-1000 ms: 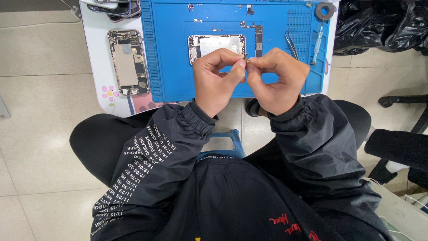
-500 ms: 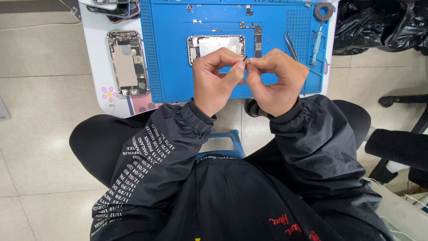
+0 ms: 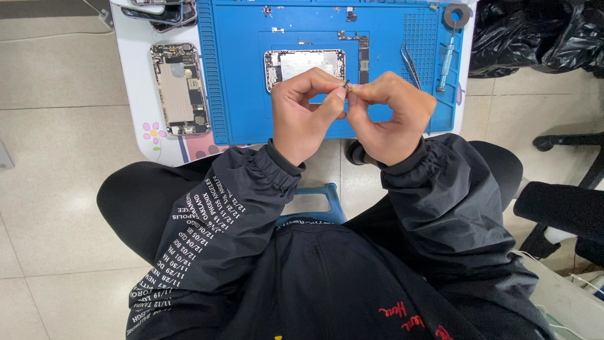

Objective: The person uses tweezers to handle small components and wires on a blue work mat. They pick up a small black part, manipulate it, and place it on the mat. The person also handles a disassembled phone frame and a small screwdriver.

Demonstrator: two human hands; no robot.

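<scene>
Both hands are up off the small white counter [image 3: 135, 119], above its near edge. Left hand [image 3: 305, 113] and right hand [image 3: 390, 116] meet at the fingertips, pinching a tiny dark metal component [image 3: 346, 84] between them. Grip state: thumb and forefinger of each hand are closed on that part, both clamped on it, other fingers curled in. Too small to tell what the part is.

Directly below and behind the hands, on the blue silicone work mat [image 3: 239, 94], lies the opened silver phone chassis [image 3: 305, 65]. A narrow dark circuit board [image 3: 363, 58] sits just beside its right edge. Steel tweezers [image 3: 411, 65] and a light-blue-handled screwdriver [image 3: 445, 56] lie near the mat's right edge. A second opened phone body [image 3: 179, 88] lies on the bare counter, left of the mat.

Risks, my read: the part is held in mid-air at the counter's near edge, not over the mat. A slip likely drops it into the lap or onto the tiled floor [image 3: 56, 164], where it's hard to find. Too hard a pinch could bend it.
</scene>
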